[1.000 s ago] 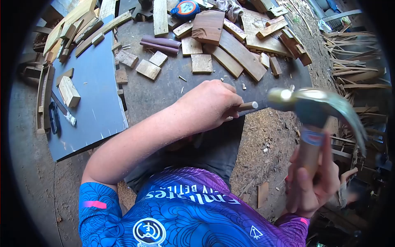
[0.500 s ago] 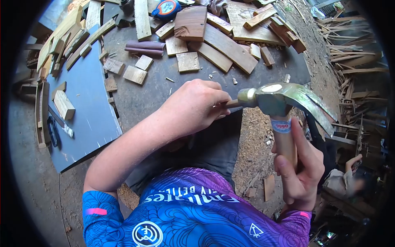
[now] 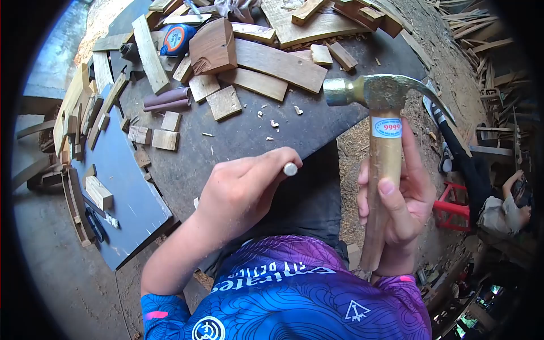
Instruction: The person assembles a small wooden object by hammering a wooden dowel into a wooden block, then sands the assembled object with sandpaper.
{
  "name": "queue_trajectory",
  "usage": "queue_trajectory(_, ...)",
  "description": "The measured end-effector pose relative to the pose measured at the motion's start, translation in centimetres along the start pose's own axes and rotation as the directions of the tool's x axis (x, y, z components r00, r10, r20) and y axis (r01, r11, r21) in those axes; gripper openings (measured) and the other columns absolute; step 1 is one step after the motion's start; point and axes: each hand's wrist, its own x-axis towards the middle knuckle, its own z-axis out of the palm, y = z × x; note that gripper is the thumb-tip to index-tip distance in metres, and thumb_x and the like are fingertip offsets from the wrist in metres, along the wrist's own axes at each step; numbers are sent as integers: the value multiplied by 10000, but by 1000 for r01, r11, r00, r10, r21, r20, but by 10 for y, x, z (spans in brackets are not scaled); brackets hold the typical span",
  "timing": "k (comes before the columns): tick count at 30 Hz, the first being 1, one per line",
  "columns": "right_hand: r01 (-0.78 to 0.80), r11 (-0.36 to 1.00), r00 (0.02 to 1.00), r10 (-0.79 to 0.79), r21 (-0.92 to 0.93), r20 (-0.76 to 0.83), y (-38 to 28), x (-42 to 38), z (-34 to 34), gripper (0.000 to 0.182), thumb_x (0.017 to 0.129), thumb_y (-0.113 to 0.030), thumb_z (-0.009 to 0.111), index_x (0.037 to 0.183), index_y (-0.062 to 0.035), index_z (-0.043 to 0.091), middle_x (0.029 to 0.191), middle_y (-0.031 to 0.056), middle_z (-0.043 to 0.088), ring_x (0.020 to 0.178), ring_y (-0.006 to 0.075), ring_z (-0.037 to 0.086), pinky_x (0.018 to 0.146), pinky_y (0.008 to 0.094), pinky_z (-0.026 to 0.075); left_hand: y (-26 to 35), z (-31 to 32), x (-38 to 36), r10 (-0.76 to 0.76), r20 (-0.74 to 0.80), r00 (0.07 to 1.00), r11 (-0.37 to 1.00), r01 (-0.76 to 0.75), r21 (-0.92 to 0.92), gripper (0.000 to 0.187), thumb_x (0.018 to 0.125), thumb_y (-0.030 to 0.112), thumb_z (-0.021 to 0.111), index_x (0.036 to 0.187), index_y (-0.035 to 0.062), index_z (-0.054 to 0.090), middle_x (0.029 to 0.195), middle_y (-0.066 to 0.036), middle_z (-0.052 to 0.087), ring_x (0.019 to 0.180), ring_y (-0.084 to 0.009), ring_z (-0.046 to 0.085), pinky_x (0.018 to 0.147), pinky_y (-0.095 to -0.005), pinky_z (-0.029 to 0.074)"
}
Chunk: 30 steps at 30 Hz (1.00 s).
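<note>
My right hand [image 3: 412,207] is wrapped around the wooden handle of a claw hammer [image 3: 381,175], which stands nearly upright with its metal head at the top and its claw pointing right. My left hand [image 3: 241,187] is closed on a slim rod with a round metal end [image 3: 290,169]. Only that end shows above the fingers; the rest of the rod is hidden by the hand. The hammer head is apart from the rod, up and to the right of it.
Wood blocks [image 3: 224,103], a dark brown block [image 3: 214,48], purple-brown rolls [image 3: 167,99] and a tape measure [image 3: 177,39] lie on the dark table [image 3: 226,136]. A grey board [image 3: 127,192] is at the left. A red stool [image 3: 451,207] and another person [image 3: 501,212] are at the right.
The hammer has swung upright and moved away from the rod's end. My left hand has lowered and turned, so the rod's end now faces up. The view has shifted to the right.
</note>
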Motion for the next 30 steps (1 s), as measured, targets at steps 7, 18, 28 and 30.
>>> queue_trajectory(7, -39, 995, 999, 37, 88, 15, 15, 4, -15, 706, 1002, -91, 580, 1622, 3, 255, 982, 175, 649, 636, 106, 599, 533, 230, 500, -1, 5, -7, 208, 51, 977, 971, -212, 111, 197, 829, -87, 662, 1019, -43, 692, 978, -145, 749, 932, -293, 778, 815, -358, 632)
queue_trajectory(18, -53, 994, 997, 48, 93, 60, 56, 27, -33, 735, 985, -92, 603, 1618, 18, 246, 1028, 220, 649, 688, 143, 610, 523, 246, 521, 5, 0, -10, 148, 158, 976, 988, -154, 26, 259, 786, 56, 739, 1006, -79, 712, 978, -186, 740, 1009, -344, 755, 899, -424, 638)
queue_trajectory(28, 138, 985, 972, -155, 107, 177, 86, 74, -24, 778, 957, -75, 628, 1607, 19, 212, 1270, 253, 582, 788, 172, 625, 571, 266, 551, 10, -6, -9, 86, 268, 960, 995, -72, -64, 204, 833, 97, 741, 987, -36, 718, 1004, -173, 737, 1054, -353, 739, 982, -476, 606)
queue_trajectory(30, 180, 979, 950, -199, 100, 241, 93, 77, -26, 876, 975, -146, 640, 1666, -92, 103, 1462, 256, 462, 891, 215, 605, 549, 277, 557, 10, -4, -10, 167, 349, 922, 986, -150, -75, 170, 870, 116, 742, 963, -24, 719, 1020, -165, 736, 1081, -347, 731, 1014, -486, 587)
